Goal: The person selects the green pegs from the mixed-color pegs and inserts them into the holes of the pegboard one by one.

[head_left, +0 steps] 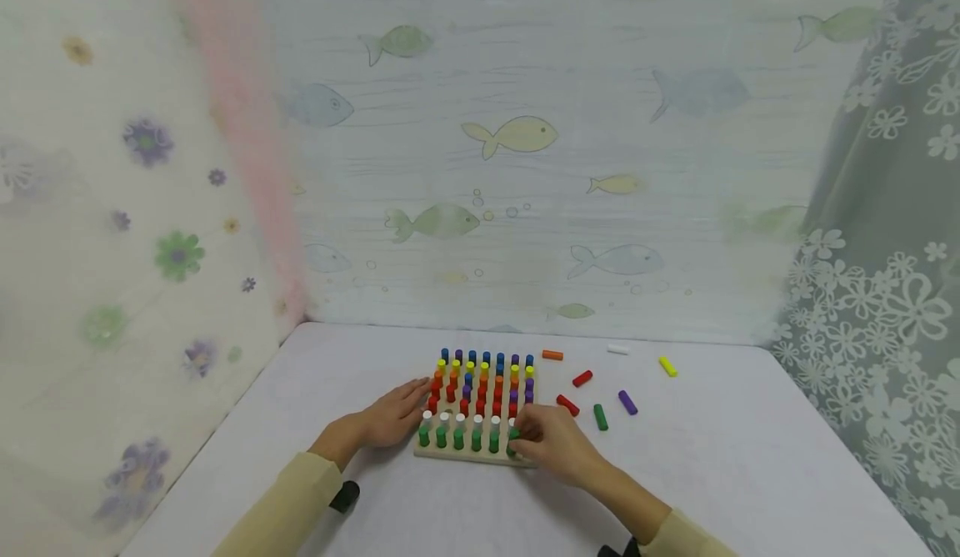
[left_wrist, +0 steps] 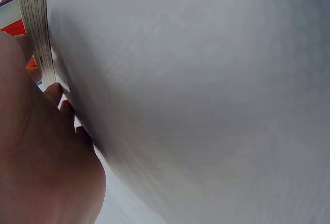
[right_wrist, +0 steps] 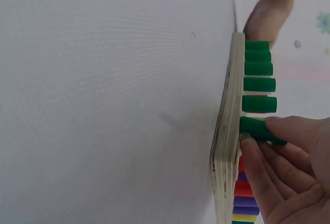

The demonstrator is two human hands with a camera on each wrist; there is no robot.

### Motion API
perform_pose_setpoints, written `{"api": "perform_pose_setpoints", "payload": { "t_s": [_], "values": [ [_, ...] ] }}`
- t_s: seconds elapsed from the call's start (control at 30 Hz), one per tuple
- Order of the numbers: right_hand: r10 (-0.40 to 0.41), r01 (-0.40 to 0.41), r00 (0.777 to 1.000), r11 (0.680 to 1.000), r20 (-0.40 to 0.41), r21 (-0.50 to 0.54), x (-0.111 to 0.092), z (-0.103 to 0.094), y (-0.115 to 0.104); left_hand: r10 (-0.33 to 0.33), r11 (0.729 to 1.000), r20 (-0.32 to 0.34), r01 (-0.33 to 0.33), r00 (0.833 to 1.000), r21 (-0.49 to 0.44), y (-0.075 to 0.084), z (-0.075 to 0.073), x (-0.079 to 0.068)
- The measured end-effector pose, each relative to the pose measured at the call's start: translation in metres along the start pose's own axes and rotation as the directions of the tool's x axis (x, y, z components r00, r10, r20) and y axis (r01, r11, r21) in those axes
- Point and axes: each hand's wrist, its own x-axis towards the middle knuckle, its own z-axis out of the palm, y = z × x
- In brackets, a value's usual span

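Observation:
A wooden pegboard (head_left: 472, 456) lies on the table, filled with rows of coloured pegs. Green pegs (head_left: 459, 439) form its nearest row, with white pegs (head_left: 461, 420) just behind. At the near right end my right hand (head_left: 558, 444) pinches a green peg (right_wrist: 251, 126) between thumb and fingers. That peg leans compared with its upright neighbours, its lower end at the board's surface. My left hand (head_left: 390, 415) rests at the board's left side, fingers extended along the edge (left_wrist: 35, 22). A hole (head_left: 448, 412) in the red row has no peg.
Loose pegs lie right of the board: orange (head_left: 552, 355), white (head_left: 618, 349), yellow (head_left: 667, 366), purple (head_left: 627, 403), green (head_left: 601, 417) and two red ones (head_left: 567, 405). Patterned curtains (head_left: 480, 290) stand behind and beside the white table.

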Motion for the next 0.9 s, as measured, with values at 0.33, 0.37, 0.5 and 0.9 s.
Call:
{"api": "perform_pose_setpoints", "payload": {
  "t_s": [0.33,0.37,0.5,0.9],
  "values": [
    [-0.053,0.055,0.998,0.997,0.043,-0.052,-0.019,0.002,0.003,-0.037,0.999,-0.004,0.037,0.999,-0.025,0.021,0.012,-0.026],
    [-0.059,0.062,0.997,0.997,0.045,-0.055,-0.021,0.002,0.004,-0.044,0.999,-0.004,0.044,0.999,-0.025,0.024,0.013,-0.029],
    [-0.057,0.06,0.997,0.996,0.05,-0.059,-0.024,0.002,0.002,-0.047,0.999,-0.006,0.047,0.999,-0.025,0.027,0.013,-0.031],
    [-0.006,0.009,0.997,0.999,0.08,-0.038,-0.029,-0.004,-0.001,-0.048,0.999,0.001,0.048,0.999,-0.016,0.038,0.008,-0.037]
  ]
}}
